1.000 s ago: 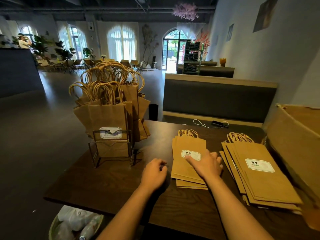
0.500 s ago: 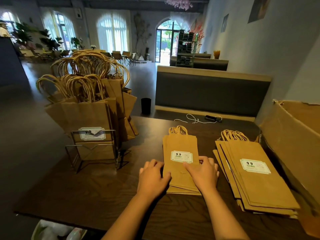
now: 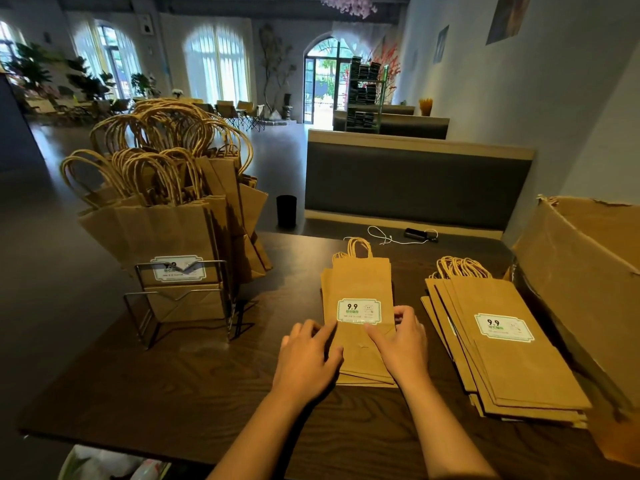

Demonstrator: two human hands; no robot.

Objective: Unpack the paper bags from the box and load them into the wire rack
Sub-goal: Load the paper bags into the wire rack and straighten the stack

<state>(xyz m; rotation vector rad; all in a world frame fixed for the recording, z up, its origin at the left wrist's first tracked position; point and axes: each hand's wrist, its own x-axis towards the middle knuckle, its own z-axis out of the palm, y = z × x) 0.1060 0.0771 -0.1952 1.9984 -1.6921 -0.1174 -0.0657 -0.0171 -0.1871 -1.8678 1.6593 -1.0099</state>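
Your left hand (image 3: 308, 355) and right hand (image 3: 401, 344) rest flat, fingers relaxed, on the small stack of paper bags (image 3: 360, 299) on the desk (image 3: 173, 393). Lifting unevenly could fan them before the crowded wire rack (image 3: 183, 299).

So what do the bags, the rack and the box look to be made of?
Bags: brown kraft paper, matte, with creased folds and twisted paper-cord handles, by the look. Rack: thin bent metal wire, slightly glossy; whether plated or painted is unclear. Box: brown cardboard, matte, with a torn, ragged rim.
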